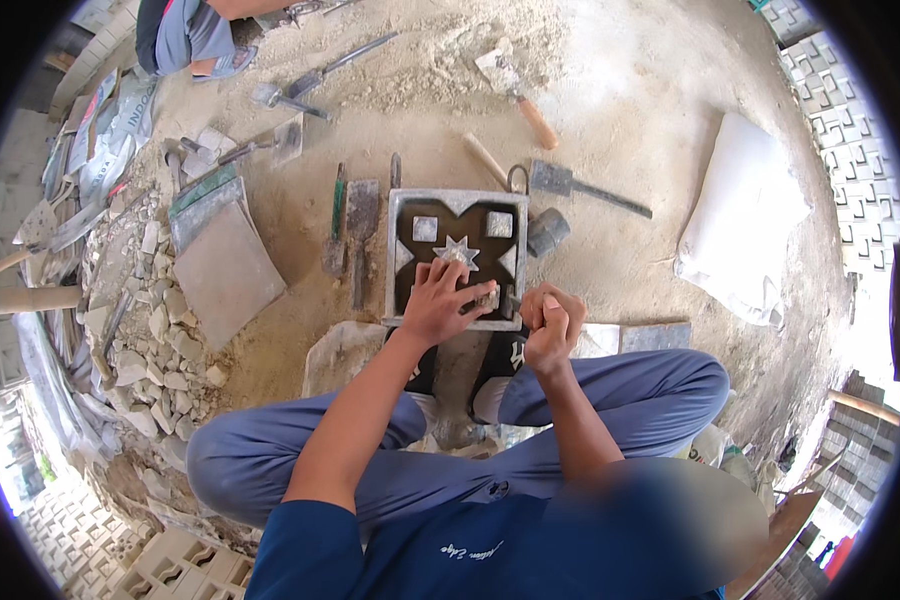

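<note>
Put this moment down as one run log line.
left hand: fingers spread over square grey frame | right hand: curled by frame's near right corner, contents unclear | nearby: trowel, white sack

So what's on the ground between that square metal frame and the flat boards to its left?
Two tools lie side by side there, in the head view: a green-handled tool and a wider flat tool.
</note>
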Demonstrator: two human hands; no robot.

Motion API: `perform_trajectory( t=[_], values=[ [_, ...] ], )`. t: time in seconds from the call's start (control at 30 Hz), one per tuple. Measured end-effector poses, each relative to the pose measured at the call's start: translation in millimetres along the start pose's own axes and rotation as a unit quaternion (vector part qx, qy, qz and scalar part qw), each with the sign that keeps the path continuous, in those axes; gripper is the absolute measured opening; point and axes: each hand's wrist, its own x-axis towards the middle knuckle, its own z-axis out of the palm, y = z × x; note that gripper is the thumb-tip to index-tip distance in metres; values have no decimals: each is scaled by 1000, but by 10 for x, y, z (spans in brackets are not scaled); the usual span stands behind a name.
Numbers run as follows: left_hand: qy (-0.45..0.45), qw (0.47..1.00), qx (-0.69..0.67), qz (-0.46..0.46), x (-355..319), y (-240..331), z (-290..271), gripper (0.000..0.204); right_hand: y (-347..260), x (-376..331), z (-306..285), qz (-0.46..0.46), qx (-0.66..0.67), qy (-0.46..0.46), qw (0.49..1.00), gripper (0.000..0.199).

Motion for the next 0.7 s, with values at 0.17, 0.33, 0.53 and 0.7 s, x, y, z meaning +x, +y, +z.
perform_trajectory(
  t=[0.17, 0.33, 0.53, 0.7],
  values=[
    [-6, 1000, -4, -5, 40, -16, 35, 47, -68, -17, 7, 23, 26, -5, 999, 44],
    [0, 1000, 2, -9, -43, -55, -1, 45, -196, 2, -1, 47, 7, -15, 999, 51],
    [-5, 1000, 3, -6, -37, -21, 11, 47, -57, 32, -39, 53, -4, -42, 998, 50],
    [-6, 1000, -13, -6, 1, 16, 22, 47, -109, -34, -49, 34, 0, -33, 999, 45]
  ],
)
